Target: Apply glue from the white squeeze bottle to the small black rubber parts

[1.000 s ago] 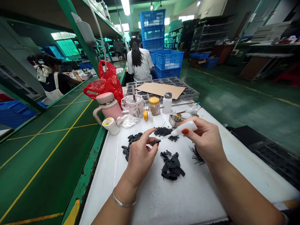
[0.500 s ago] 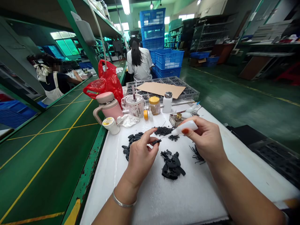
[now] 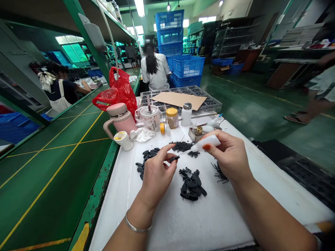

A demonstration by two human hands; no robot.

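My left hand (image 3: 159, 170) pinches a small black part (image 3: 173, 158) between thumb and fingers. In my right hand (image 3: 230, 153) is a white squeeze bottle (image 3: 206, 142) with a thin nozzle, tilted down to the left. Its tip is at or very near the black part; I cannot tell if they touch. Below lies a heap of flat black pieces (image 3: 193, 184). Another pile of black pieces (image 3: 148, 157) is partly behind my left hand. Small black rings (image 3: 181, 145) lie beyond the nozzle. Thin black pins (image 3: 219, 172) sit beside my right hand.
Behind the piles stand a pink thermos (image 3: 121, 120), a lidded clear cup (image 3: 150, 118), a yellow-lidded jar (image 3: 172, 118) and a white bottle (image 3: 186, 115). A compartment tray (image 3: 214, 104) bears cardboard (image 3: 180, 100). A green conveyor (image 3: 60, 164) runs along the left. Co-workers sit farther off.
My hands, the black part and the squeeze bottle hold nearly the same pose. A walking person has come into view at the right edge. The seated co-worker ahead has shifted their head slightly.
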